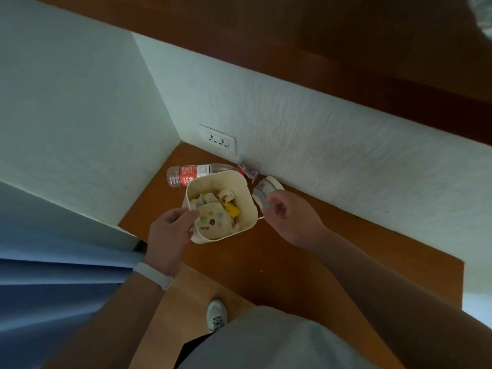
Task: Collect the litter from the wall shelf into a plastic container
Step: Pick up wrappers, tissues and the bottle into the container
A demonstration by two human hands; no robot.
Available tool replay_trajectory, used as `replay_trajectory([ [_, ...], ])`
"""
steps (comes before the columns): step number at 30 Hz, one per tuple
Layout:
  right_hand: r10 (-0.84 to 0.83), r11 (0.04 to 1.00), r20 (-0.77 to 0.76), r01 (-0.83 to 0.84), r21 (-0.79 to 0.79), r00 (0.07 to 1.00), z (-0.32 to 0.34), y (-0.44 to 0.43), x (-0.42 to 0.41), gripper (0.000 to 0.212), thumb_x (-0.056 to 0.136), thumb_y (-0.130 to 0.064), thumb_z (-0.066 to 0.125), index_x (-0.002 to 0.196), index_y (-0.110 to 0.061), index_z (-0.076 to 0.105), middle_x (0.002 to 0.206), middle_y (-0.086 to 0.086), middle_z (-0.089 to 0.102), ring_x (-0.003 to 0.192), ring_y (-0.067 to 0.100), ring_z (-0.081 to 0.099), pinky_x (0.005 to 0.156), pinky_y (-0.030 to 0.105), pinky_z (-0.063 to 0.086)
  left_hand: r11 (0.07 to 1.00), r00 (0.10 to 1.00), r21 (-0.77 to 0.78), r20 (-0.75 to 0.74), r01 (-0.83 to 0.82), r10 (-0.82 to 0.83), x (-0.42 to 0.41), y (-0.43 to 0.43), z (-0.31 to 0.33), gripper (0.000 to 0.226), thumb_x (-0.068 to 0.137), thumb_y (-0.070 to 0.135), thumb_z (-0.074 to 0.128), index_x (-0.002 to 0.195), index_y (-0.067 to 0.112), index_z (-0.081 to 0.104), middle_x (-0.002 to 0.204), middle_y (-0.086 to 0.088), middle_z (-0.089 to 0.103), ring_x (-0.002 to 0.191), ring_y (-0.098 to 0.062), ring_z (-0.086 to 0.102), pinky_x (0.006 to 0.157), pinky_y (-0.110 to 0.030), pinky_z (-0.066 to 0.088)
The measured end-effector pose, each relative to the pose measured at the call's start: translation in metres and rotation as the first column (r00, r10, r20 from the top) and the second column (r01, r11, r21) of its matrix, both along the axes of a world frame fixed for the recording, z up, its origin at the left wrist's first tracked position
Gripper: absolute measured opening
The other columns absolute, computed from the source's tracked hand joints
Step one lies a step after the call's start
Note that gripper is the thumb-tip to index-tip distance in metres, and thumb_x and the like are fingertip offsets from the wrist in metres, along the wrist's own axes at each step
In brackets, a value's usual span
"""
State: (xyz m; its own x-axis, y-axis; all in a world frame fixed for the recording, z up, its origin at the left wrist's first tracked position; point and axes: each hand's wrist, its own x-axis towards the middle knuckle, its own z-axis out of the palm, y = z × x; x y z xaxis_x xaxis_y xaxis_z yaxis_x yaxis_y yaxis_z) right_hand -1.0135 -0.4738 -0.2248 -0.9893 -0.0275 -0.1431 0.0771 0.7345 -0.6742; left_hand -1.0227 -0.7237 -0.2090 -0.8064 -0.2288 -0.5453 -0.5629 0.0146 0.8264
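A cream plastic container (pixel 245 193) stands on the wooden wall shelf (pixel 332 243), filled with crumpled wrappers, a flowered paper piece and something yellow. My left hand (pixel 170 235) pinches its near-left rim. My right hand (pixel 290 217) has its fingers curled round a small white paper cup (pixel 262 191) lying just right of the container by the wall. An empty clear bottle (pixel 197 173) with a red label lies behind the container. A small pink wrapper (pixel 249 173) sits against the wall.
White walls meet in a corner behind the shelf, with a double socket (pixel 218 141) low on the back wall. A dark wooden board (pixel 372 49) runs overhead. Blue curtain (pixel 53 275) hangs at left. My shoe (pixel 217 314) shows on the floor below.
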Motion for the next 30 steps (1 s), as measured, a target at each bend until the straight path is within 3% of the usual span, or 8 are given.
replay_trajectory([
  [3,-0.052,0.997,0.057,0.048,0.068,0.997,-0.03,0.031,0.0,0.033,0.093,-0.045,0.055,0.117,-0.023,0.058,0.101,-0.009,0.058,0.088,0.008,0.056,0.078,0.031,0.052,1.0,1.0,0.001,0.006,-0.016,0.016,0.0,0.005,-0.003,0.011,0.09,0.018,0.072,0.099,0.012,0.073,0.102,-0.011,0.078,0.101,-0.029,0.074,0.096,-0.052,0.057],
  [7,-0.05,0.961,0.2,-0.008,0.276,0.978,-0.076,0.064,0.0,0.052,0.092,-0.047,0.054,0.136,-0.02,0.047,0.129,0.001,0.048,0.114,0.018,0.05,0.092,0.037,0.049,1.0,1.0,-0.008,0.01,-0.018,0.018,0.004,0.013,-0.004,0.015,0.092,0.019,0.07,0.104,0.01,0.073,0.103,-0.011,0.078,0.101,-0.028,0.074,0.093,-0.047,0.059],
  [11,-0.045,0.926,0.286,-0.067,0.37,0.957,-0.105,0.074,-0.001,0.059,0.091,-0.045,0.059,0.141,-0.021,0.039,0.136,0.005,0.041,0.123,0.023,0.045,0.096,0.04,0.047,0.998,0.998,-0.02,0.006,-0.056,0.056,0.007,0.02,-0.002,0.012,0.092,0.016,0.07,0.102,0.01,0.073,0.105,-0.018,0.076,0.1,-0.03,0.072,0.092,-0.046,0.057],
  [16,-0.023,0.917,0.308,-0.103,0.386,0.951,-0.12,0.07,-0.001,0.045,0.093,-0.036,0.057,0.134,-0.019,0.047,0.125,0.003,0.046,0.112,0.02,0.049,0.09,0.035,0.048,0.999,0.999,-0.035,0.018,-0.04,0.041,0.013,0.023,0.005,0.01,0.093,0.016,0.068,0.1,0.012,0.073,0.104,-0.015,0.077,0.103,-0.03,0.073,0.096,-0.048,0.057],
  [20,-0.022,0.938,0.323,-0.092,0.335,0.946,-0.117,0.064,0.004,0.019,0.096,-0.032,0.049,0.108,-0.02,0.058,0.098,-0.002,0.055,0.082,0.012,0.051,0.071,0.031,0.046,0.998,0.999,-0.042,0.013,-0.04,0.041,0.017,0.018,0.006,0.012,0.093,0.016,0.068,0.103,0.01,0.073,0.103,-0.015,0.077,0.102,-0.031,0.073,0.095,-0.048,0.058],
  [23,-0.035,0.969,0.291,-0.04,0.245,0.956,-0.101,0.058,0.01,0.018,0.097,-0.036,0.051,0.09,-0.02,0.057,0.083,-0.002,0.054,0.07,0.011,0.049,0.064,0.031,0.044,0.999,1.0,-0.038,0.009,-0.025,0.026,0.02,0.014,0.005,0.013,0.092,0.016,0.069,0.104,0.011,0.073,0.102,-0.013,0.078,0.102,-0.03,0.073,0.094,-0.047,0.058],
  [27,-0.025,0.994,0.202,0.004,0.105,0.979,-0.055,0.042,0.007,0.009,0.095,-0.029,0.056,0.097,-0.022,0.061,0.084,-0.005,0.057,0.071,0.009,0.054,0.06,0.025,0.045,1.0,1.0,-0.025,0.024,0.016,-0.016,0.024,0.009,0.004,0.016,0.091,0.018,0.071,0.105,0.012,0.073,0.103,-0.011,0.078,0.104,-0.028,0.073,0.094,-0.048,0.059],
  [30,-0.012,0.999,0.087,0.008,0.047,0.996,-0.01,0.025,0.001,0.014,0.094,-0.027,0.055,0.106,-0.021,0.06,0.088,-0.004,0.059,0.072,0.011,0.057,0.061,0.028,0.048,0.999,0.998,0.0,0.047,0.037,-0.037,0.029,0.011,0.003,0.017,0.091,0.018,0.071,0.105,0.01,0.073,0.104,-0.012,0.078,0.101,-0.027,0.074,0.093,-0.049,0.059],
])
